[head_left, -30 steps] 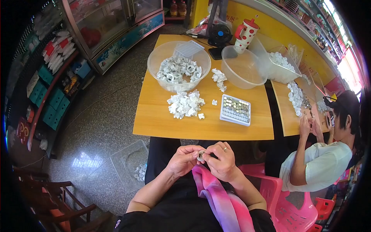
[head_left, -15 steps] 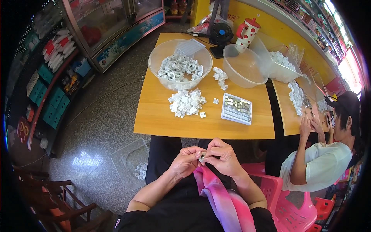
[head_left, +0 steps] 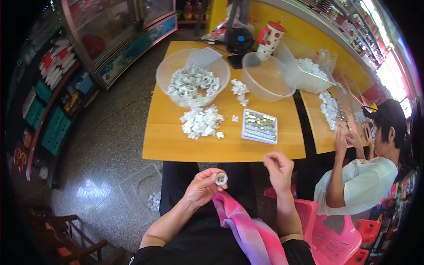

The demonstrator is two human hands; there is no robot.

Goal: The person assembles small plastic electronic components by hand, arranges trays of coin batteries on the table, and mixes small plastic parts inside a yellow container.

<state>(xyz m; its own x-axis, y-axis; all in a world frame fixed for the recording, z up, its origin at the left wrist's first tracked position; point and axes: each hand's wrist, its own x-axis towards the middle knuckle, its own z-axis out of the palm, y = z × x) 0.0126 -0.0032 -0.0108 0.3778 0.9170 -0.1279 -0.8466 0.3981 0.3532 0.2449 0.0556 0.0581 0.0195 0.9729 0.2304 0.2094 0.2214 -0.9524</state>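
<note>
Between the thumb and fingers of my left hand (head_left: 201, 189) is a small round white part (head_left: 221, 179) with a dark marking in its middle. My right hand (head_left: 280, 170) is raised apart from it, close to the table's front edge, its fingers curled together and slightly blurred; whether anything is in them is hidden. Beyond it on the table lies a white tray (head_left: 259, 138) holding rows of small round pieces, some yellowish. To the tray's left is a heap of small white plastic pieces (head_left: 201, 122), with two loose ones nearby. A pink and lilac cloth (head_left: 240, 223) hangs below my hands.
A clear bowl of white ring-shaped parts (head_left: 164, 90) stands on the wooden table (head_left: 165, 143), beside another clear bowl (head_left: 270, 86), a dotted tumbler (head_left: 271, 39) and a black fan (head_left: 240, 40). At right, a person (head_left: 360, 183) works at an adjoining table near a pink chair (head_left: 333, 236).
My right hand has let go of the round part and moved right and up toward the table edge. The left hand keeps the part, now turned face up. The view has shifted slightly.
</note>
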